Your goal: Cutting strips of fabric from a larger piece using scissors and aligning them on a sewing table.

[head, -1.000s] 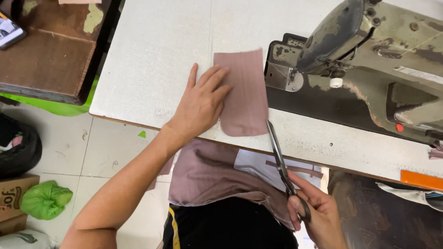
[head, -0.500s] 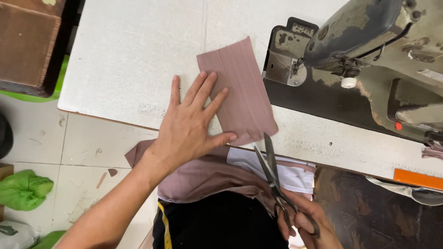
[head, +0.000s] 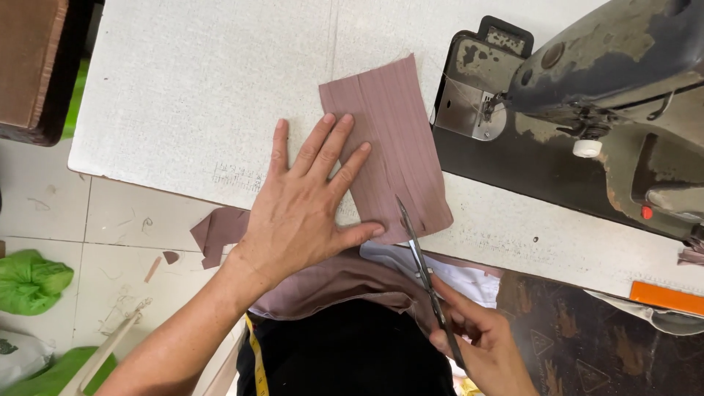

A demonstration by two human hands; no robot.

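Mauve striped fabric piece [head: 389, 139] lies flat on the table, scissors [head: 419, 253] at its lower edge.

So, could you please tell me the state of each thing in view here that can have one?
Left hand: flat, fingers spread, pressing on the fabric piece.
Right hand: gripping the scissors' handles.
Scissors: blades look nearly closed, tip over the fabric's near edge.
Mauve fabric piece: lying flat on the white table.
Sewing machine: worn, no fabric under its needle.
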